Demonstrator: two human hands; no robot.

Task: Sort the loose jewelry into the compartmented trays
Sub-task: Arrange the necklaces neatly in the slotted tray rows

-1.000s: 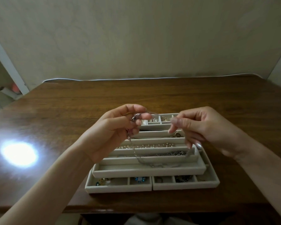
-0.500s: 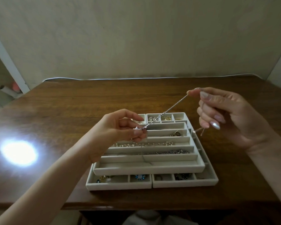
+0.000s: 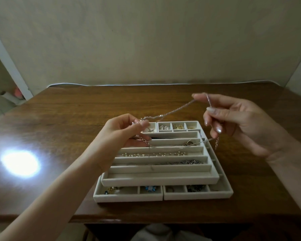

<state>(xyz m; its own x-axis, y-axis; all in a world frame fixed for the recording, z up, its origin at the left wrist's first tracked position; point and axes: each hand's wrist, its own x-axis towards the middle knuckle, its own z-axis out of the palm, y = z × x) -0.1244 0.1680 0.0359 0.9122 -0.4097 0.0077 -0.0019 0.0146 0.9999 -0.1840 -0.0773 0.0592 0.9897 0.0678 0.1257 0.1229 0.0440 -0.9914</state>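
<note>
The left hand (image 3: 123, 131) and right hand (image 3: 233, 122) each pinch the chain (image 3: 170, 112), holding it stretched in the air above the trays (image 3: 158, 182). Many compartments already hold pieces. This chain seems the last left to lay in.

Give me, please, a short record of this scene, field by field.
Left hand: pinches the chain
Right hand: pinches the chain higher up, a tail dangling below
Chain: stretched in the air between the hands
Top tray: long slots; bead strand and dark chain inside
Lower trays: small compartments with earrings, under the top tray
Table: wooden, carries the trays
</note>
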